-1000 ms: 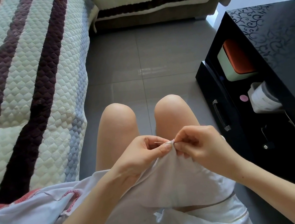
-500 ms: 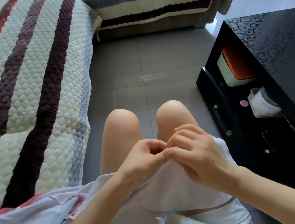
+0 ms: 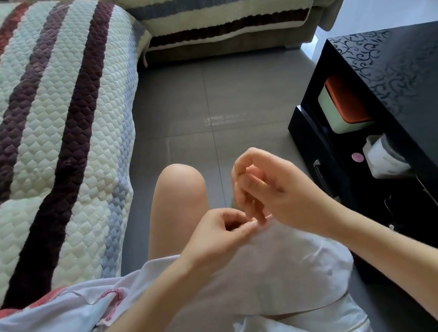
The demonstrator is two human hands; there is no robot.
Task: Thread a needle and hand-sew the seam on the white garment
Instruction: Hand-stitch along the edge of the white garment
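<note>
The white garment lies across my lap and drapes over my right knee. My left hand pinches a raised fold of it between thumb and forefinger. Just above and to the right, my right hand is lifted with its back toward me. Its thumb and forefinger are pinched together near the top, as on the needle, which is too thin to make out. Its lower fingertips hang right at the pinched fold. No thread can be made out.
A quilted striped sofa cover runs along my left and across the back. A black cabinet stands at my right, its open shelf holding an orange-lidded box and a white roll. Grey tiled floor lies ahead.
My right hand has risen from the fabric edge, up and away from my left hand. The left hand keeps its pinch on the fold. The view has tilted upward.
</note>
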